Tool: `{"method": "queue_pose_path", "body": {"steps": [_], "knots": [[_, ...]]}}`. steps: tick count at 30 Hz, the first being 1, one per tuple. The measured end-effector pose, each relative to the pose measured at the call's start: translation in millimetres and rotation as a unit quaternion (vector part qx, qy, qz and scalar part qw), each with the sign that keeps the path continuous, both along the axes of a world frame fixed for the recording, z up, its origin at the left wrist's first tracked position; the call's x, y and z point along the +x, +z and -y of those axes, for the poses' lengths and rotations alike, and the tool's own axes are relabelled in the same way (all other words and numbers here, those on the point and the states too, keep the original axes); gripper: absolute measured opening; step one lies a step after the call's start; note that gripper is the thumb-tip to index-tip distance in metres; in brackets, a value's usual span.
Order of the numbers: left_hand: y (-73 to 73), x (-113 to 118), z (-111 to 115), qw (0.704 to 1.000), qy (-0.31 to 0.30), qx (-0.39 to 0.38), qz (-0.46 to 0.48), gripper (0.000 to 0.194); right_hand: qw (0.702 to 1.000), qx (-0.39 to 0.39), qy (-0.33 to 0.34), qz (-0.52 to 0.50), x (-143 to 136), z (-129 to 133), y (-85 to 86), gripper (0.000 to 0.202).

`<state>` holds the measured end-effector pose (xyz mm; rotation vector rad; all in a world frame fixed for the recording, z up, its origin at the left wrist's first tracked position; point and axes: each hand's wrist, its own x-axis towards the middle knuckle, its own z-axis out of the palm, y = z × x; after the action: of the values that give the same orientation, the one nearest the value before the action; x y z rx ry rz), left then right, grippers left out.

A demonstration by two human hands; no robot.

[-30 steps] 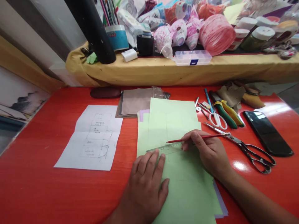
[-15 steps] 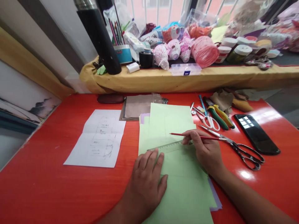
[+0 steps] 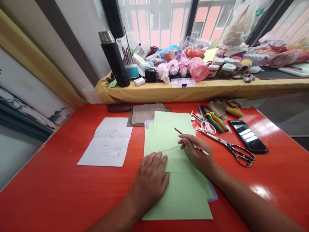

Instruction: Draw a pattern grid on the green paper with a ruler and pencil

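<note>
Sheets of light green paper point(image 3: 183, 196) lie stacked on the red table, with faint lines drawn on them. A clear ruler point(image 3: 171, 149) rests slantwise across the top sheet. My left hand point(image 3: 151, 175) lies flat on the paper, fingers stretched out, their tips at the ruler's left end. In my right hand point(image 3: 198, 153) is a red pencil point(image 3: 178, 130), its point up to the left above the paper. The fingertips of that hand are at the ruler's right end; whether they press on it I cannot tell.
Left lies a white sheet with a drawing point(image 3: 106, 141). Right of the paper are large scissors point(image 3: 227, 143), white-handled scissors point(image 3: 209, 127), green-yellow pliers point(image 3: 216, 122) and a phone point(image 3: 247, 135). A black flask point(image 3: 117, 62) stands on the crowded ledge point(image 3: 149, 93) behind.
The view has tilted up and shifted, showing more window. The pencil in my right hand has turned from nearly level to a steeper slant. My left hand stays on the paper.
</note>
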<state>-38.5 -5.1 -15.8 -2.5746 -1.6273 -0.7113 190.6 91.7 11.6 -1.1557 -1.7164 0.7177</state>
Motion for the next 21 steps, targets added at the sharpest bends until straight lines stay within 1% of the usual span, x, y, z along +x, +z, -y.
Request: {"method": "queue_pose_path", "body": {"steps": [5, 7, 15, 21], "knots": [[5.2, 0, -1, 1.0, -0.016, 0.007, 0.003, 0.044, 1.0, 0.02, -0.001, 0.015, 8, 0, 4.4, 0.03], [7.7, 0, -1, 1.0, -0.02, 0.006, 0.005, 0.042, 1.0, 0.021, -0.002, 0.018, 11, -3, 4.6, 0.03], [13.7, 0, -1, 0.999, -0.029, -0.013, 0.019, 0.031, 0.999, -0.004, 0.02, 0.036, 16, -9, -4.5, 0.026], [12.9, -1, -3, 0.998, -0.052, -0.017, 0.037, 0.017, 0.999, -0.004, 0.039, 0.038, 18, -12, -11.1, 0.027]]}}
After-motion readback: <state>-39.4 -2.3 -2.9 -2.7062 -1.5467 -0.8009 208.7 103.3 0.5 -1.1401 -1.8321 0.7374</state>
